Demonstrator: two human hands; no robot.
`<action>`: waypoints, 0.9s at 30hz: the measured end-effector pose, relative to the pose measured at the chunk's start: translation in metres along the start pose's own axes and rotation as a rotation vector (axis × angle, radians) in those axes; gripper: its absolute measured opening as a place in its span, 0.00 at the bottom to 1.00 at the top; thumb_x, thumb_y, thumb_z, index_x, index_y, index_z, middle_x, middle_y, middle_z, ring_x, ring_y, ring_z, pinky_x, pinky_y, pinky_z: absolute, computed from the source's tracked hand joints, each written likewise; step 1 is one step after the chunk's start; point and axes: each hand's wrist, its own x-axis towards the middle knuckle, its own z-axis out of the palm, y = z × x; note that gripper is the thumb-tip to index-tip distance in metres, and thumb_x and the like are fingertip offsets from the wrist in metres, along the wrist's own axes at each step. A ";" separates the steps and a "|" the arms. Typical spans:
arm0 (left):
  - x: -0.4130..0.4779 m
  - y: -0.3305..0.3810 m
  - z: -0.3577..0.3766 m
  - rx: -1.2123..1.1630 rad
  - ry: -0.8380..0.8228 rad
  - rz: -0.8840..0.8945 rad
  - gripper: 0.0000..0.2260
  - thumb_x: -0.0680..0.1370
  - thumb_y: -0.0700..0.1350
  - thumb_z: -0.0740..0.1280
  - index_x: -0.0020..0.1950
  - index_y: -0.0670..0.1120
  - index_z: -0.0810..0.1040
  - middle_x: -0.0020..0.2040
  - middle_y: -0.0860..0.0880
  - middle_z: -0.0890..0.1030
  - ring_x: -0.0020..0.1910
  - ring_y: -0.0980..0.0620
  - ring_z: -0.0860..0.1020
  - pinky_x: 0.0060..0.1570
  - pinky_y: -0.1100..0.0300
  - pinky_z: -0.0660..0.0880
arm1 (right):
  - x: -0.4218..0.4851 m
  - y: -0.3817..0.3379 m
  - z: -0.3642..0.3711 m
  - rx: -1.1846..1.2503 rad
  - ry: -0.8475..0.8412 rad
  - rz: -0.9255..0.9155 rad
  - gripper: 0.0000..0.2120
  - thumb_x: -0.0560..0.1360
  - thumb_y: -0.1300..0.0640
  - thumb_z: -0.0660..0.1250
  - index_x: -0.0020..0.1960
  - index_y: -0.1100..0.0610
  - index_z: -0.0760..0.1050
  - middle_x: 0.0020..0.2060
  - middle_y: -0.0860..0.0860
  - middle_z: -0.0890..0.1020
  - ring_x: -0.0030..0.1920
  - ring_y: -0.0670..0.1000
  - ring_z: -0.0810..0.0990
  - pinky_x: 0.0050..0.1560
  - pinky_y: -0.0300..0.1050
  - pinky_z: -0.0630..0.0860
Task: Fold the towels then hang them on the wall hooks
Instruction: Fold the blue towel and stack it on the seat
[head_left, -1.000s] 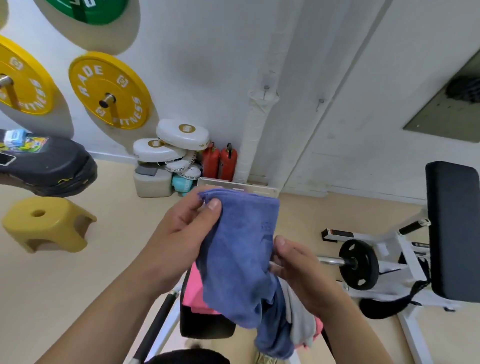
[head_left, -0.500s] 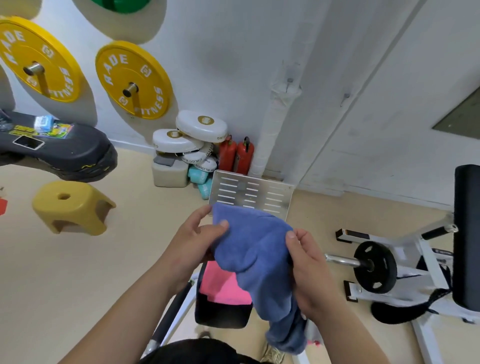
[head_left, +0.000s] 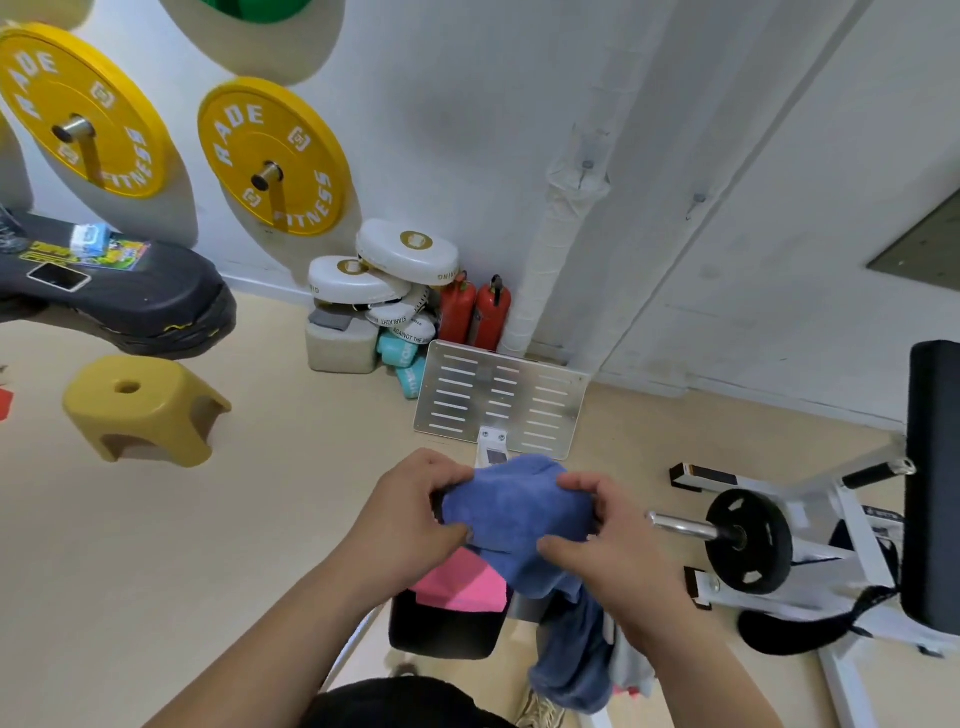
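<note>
Before you: white wall (head_left: 467, 104); beige floor (head_left: 234, 545); yellow plates (head_left: 275, 156) on wall pegs, upper left; yellow stool (head_left: 140, 410) on the floor; white pads (head_left: 405, 249) stacked by the wall, just beside two red extinguishers (head_left: 475, 314); wrapped white pipe (head_left: 550, 260); slotted metal plate (head_left: 498, 400); to your right, a white frame (head_left: 844, 691) carrying a black disc (head_left: 748, 540).

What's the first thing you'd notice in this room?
A blue towel, bunched between the left hand and right hand at bottom centre. Two big yellow weight plates hang on the white wall at upper left, and a yellow stool stands on the floor below them.
</note>
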 end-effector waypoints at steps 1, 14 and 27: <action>0.001 -0.001 0.002 0.099 -0.028 0.034 0.17 0.67 0.36 0.74 0.54 0.48 0.86 0.50 0.52 0.79 0.46 0.57 0.80 0.49 0.65 0.78 | 0.000 0.000 0.002 -0.148 -0.010 -0.040 0.30 0.67 0.58 0.73 0.63 0.35 0.71 0.55 0.43 0.82 0.51 0.48 0.84 0.55 0.52 0.82; 0.002 0.011 -0.023 -0.386 -0.054 -0.174 0.06 0.72 0.52 0.70 0.47 0.52 0.81 0.45 0.52 0.85 0.45 0.56 0.81 0.47 0.58 0.77 | 0.015 0.006 -0.008 0.111 -0.049 -0.036 0.09 0.72 0.41 0.73 0.49 0.42 0.78 0.48 0.46 0.85 0.47 0.57 0.87 0.52 0.64 0.84; -0.001 -0.031 0.011 -0.803 -0.250 -0.537 0.19 0.81 0.41 0.69 0.68 0.59 0.75 0.62 0.48 0.83 0.55 0.48 0.84 0.44 0.54 0.81 | 0.063 0.062 0.038 0.731 -0.285 0.372 0.27 0.74 0.48 0.77 0.69 0.56 0.76 0.63 0.57 0.84 0.62 0.62 0.84 0.66 0.65 0.77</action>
